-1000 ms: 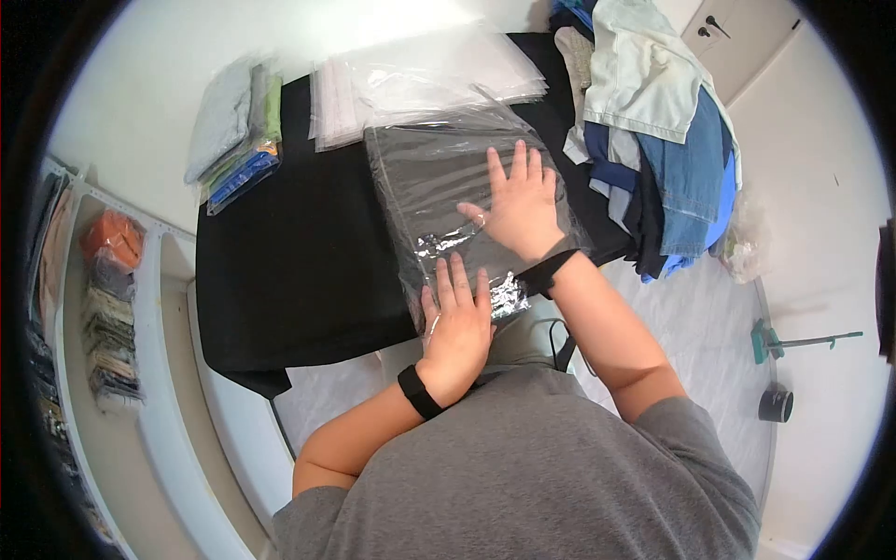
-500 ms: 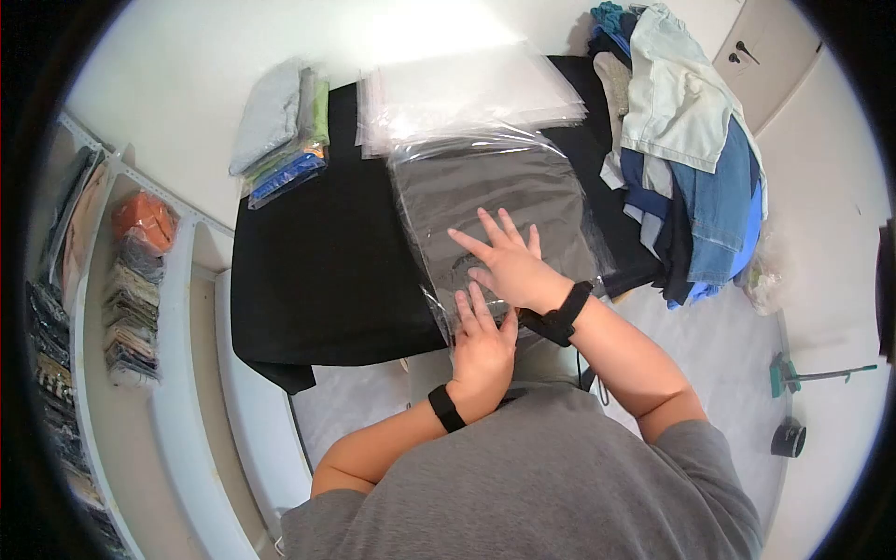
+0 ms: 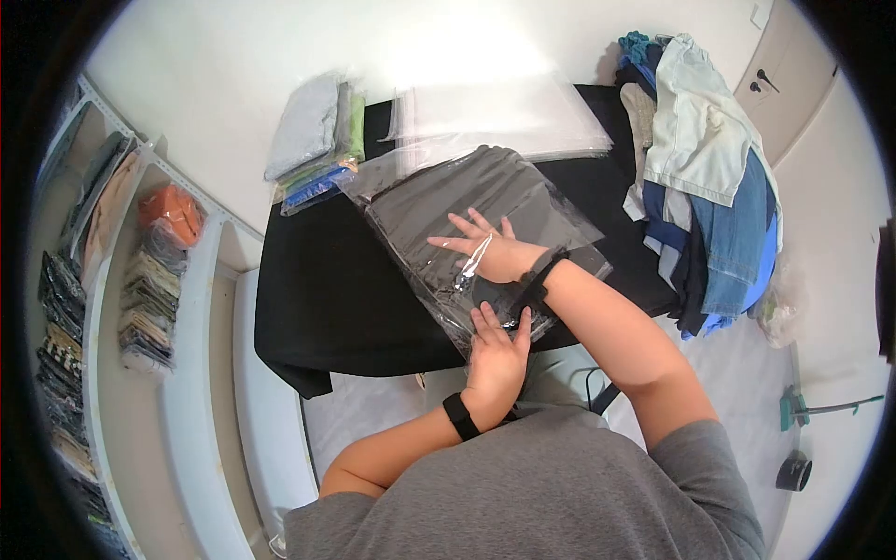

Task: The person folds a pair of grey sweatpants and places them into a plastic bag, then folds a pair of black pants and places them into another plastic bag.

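A dark folded garment (image 3: 499,182) lies inside a clear plastic bag (image 3: 369,187) on the black-covered table, turned at an angle with its near corner toward me. My right hand (image 3: 495,252) is spread flat over the middle of the bag, fingers apart, pointing left. At the bag's near corner rests my left hand (image 3: 497,359), its fingers stretched forward onto the plastic and its thumb held apart. The bag's near edge is partly hidden by my left hand and right wrist.
Behind the bag lies a stack of clear plastic bags (image 3: 504,117). Bagged folded clothes (image 3: 306,135) sit at the table's back left. Loose clothes (image 3: 714,159) hang over the right edge. A shelf (image 3: 173,308) with packed garments stands left; a green-headed broom or dustpan (image 3: 793,409) is right.
The bagged garment has turned counterclockwise, its far end swinging left toward the bagged clothes. Both hands stay on it with fingers extended. The whole view has shifted slightly.
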Demonstrator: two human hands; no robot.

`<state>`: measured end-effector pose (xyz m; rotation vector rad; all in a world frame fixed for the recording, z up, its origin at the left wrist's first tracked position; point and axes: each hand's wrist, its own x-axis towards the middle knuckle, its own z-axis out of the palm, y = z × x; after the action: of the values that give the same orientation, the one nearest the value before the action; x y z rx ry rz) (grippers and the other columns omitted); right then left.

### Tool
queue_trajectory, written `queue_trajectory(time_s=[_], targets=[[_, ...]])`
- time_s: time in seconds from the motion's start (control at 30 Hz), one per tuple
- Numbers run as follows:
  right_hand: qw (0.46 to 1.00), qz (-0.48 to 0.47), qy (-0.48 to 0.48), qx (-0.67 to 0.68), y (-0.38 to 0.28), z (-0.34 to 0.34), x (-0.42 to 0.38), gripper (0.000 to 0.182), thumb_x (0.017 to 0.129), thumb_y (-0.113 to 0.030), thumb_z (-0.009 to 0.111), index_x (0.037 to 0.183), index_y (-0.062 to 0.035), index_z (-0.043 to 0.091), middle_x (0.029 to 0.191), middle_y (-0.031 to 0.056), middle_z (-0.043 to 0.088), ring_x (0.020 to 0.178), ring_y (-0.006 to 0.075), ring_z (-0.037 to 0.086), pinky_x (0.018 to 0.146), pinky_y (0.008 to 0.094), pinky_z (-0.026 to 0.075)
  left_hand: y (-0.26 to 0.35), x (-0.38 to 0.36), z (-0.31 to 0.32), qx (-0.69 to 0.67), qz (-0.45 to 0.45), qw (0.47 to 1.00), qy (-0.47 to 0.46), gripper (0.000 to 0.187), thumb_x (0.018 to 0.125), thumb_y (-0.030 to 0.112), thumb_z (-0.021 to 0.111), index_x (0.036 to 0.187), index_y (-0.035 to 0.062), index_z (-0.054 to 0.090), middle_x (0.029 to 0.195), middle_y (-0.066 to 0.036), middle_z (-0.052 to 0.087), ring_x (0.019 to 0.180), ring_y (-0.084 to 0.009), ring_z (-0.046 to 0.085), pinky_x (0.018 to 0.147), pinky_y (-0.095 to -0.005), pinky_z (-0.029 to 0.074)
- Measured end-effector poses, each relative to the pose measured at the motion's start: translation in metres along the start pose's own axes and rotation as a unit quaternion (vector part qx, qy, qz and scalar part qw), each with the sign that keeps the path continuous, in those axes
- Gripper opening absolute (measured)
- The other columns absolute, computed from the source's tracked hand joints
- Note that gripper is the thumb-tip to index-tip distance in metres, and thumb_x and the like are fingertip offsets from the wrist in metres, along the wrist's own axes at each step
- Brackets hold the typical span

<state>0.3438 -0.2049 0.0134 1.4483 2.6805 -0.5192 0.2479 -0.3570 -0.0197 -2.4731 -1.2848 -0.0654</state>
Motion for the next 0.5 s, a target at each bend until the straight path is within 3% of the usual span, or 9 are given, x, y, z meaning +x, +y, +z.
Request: queue_trajectory(time_s=[0.27,0.37,0.47,0.5], targets=[[1.0,-0.022,0.01,0.0,-0.007,0.0,-0.005,0.055,0.092,-0.035,0.049,0.142,-0.0374,0.026,0.152,0.0142,0.015,0.14,0.0393,0.011,0.103,0.0679,0.015,-0.009,-0.007,-0.006,-0.049,-0.01,0.999,0.014,0.054,0.081,0.013,0.049,0.135,0.0108,0.044,0.118,-0.042,0.048,0.106,-0.0486,0.055,0.072,-0.0364,0.054],[0.991,-0.054,0.051,0.112,-0.022,0.003,-0.042,0.06,0.088,-0.035,0.057,0.142,-0.0295,0.03,0.15,0.0208,0.018,0.139,0.041,0.01,0.104,0.0655,0.018,-0.024,-0.028,-0.016,-0.139,0.005,0.99,-0.014,0.052,0.078,0.013,0.051,0.131,0.0108,0.049,0.116,-0.04,0.05,0.103,-0.0486,0.056,0.075,-0.0407,0.054],[0.937,-0.115,0.197,0.265,-0.019,0.028,-0.079,0.049,0.087,-0.022,0.061,0.133,-0.014,0.047,0.143,0.0223,0.033,0.135,0.037,0.027,0.107,0.0454,0.028,-0.058,-0.046,-0.041,-0.278,0.07,0.958,-0.013,0.05,0.076,0.018,0.064,0.123,0.0083,0.054,0.115,-0.032,0.055,0.106,-0.0408,0.057,0.082,-0.0373,0.052],[0.913,-0.09,0.209,0.339,-0.024,0.025,-0.1,0.043,0.085,-0.016,0.062,0.126,-0.0079,0.052,0.137,0.0216,0.043,0.128,0.034,0.039,0.104,0.0368,0.033,-0.072,-0.052,-0.049,-0.284,0.072,0.956,-0.022,0.05,0.076,0.018,0.064,0.123,0.0083,0.054,0.115,-0.032,0.055,0.106,-0.0408,0.057,0.082,-0.0373,0.052]])
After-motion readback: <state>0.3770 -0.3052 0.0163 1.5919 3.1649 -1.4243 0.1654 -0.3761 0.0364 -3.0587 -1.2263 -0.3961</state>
